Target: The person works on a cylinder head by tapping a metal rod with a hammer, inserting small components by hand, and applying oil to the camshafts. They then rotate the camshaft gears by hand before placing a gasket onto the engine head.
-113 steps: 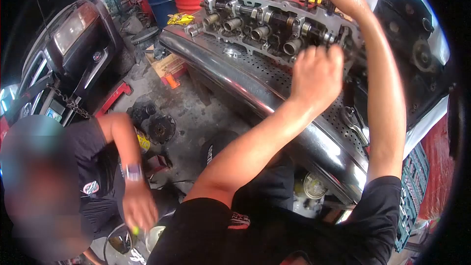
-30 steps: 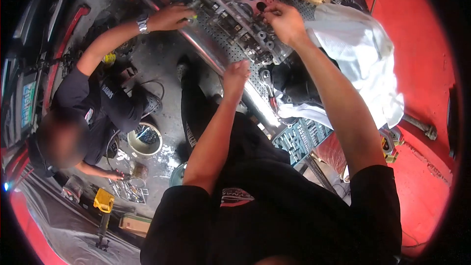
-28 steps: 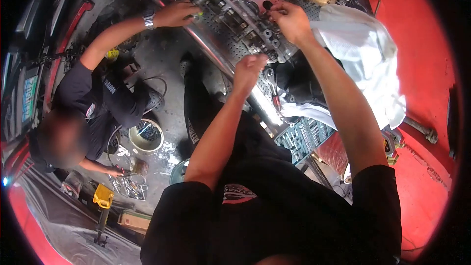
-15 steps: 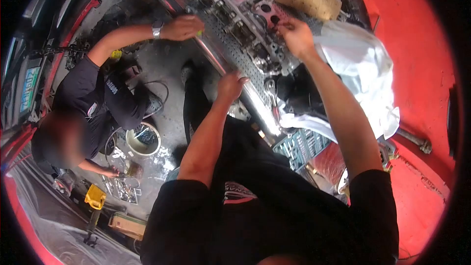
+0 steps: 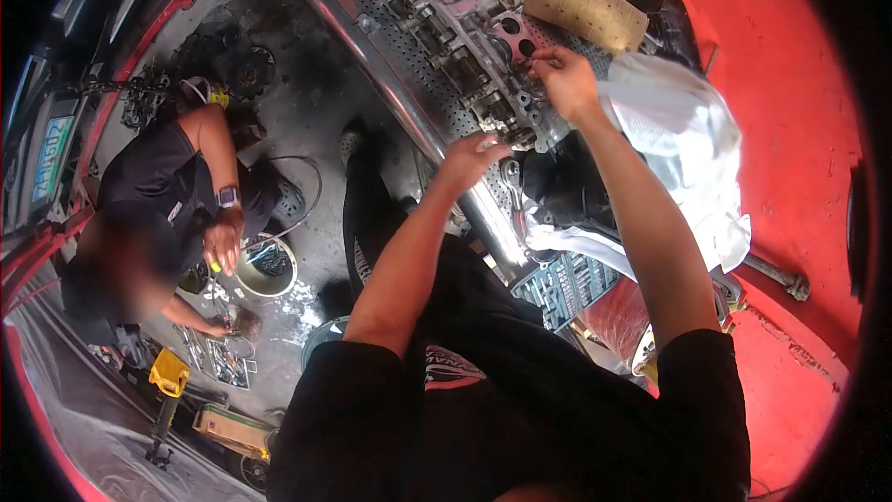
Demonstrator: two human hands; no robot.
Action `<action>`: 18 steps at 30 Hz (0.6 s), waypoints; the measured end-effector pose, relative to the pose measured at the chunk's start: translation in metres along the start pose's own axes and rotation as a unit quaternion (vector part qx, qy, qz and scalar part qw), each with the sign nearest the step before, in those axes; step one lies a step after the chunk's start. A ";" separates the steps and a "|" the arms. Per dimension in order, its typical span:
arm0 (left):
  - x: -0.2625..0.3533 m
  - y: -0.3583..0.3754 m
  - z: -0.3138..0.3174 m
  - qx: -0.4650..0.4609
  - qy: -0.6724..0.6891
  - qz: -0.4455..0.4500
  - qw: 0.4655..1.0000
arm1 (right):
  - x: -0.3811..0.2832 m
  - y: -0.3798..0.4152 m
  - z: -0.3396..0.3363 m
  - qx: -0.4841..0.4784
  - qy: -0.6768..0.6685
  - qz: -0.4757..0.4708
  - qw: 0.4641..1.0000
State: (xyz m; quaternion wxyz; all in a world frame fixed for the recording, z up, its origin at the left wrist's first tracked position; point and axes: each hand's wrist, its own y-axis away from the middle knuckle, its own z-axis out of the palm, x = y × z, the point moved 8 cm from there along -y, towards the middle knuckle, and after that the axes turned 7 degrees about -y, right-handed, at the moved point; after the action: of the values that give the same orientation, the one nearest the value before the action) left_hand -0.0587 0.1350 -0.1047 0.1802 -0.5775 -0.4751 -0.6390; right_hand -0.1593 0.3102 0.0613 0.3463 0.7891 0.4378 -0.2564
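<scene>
A metal engine cylinder head (image 5: 465,51) lies on a perforated metal bench (image 5: 372,54), its valve gear showing along the top. At its near end is my left hand (image 5: 469,163), with fingers stretched out and the tips right at the corner of the casting. My right hand (image 5: 567,88) is beside the round ports on the right side of the head. Its thumb and fingers are pinched together; I cannot tell what is between them. Just below my left fingertips a ratchet wrench (image 5: 514,191) lies by the bench's rounded edge.
An open socket set (image 5: 571,288) sits at the bench's near end. White plastic sheeting (image 5: 683,139) and a brown perforated block (image 5: 585,7) lie to the right, beside a red surface (image 5: 790,65). At left, a co-worker (image 5: 149,177) crouches by a bucket (image 5: 267,265) and tools on the floor.
My left hand has moved from the bench's edge up to the near end of the cylinder head. The co-worker's arm has drawn back from the bench to beside the bucket.
</scene>
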 end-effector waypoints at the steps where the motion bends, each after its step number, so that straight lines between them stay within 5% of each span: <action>1: -0.036 0.002 -0.013 0.008 -0.050 -0.022 0.998 | 0.001 0.001 0.001 0.005 -0.005 0.010 1.000; 5: -0.013 0.010 -0.029 0.093 -0.082 0.060 0.991 | 0.019 -0.013 0.001 0.004 -0.008 -0.023 1.000; 7: 0.057 0.022 -0.024 0.056 -0.009 0.037 0.998 | 0.025 0.002 0.004 -0.004 -0.016 0.006 1.000; 10: 0.095 0.014 -0.022 0.064 -0.191 0.078 0.976 | 0.008 -0.004 -0.001 0.003 -0.004 -0.018 1.000; 16: 0.076 0.013 -0.018 0.027 -0.067 0.006 0.997 | 0.011 -0.013 0.000 -0.013 0.005 -0.056 0.998; 18: 0.026 0.008 -0.012 0.062 -0.031 0.024 0.997 | 0.010 -0.012 -0.001 -0.005 -0.011 -0.040 0.999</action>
State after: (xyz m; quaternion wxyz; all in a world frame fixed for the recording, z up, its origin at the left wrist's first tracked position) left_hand -0.0662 0.1292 -0.0762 0.2163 -0.5959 -0.5048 -0.5860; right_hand -0.1651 0.3201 0.0511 0.3446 0.7664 0.4662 -0.2765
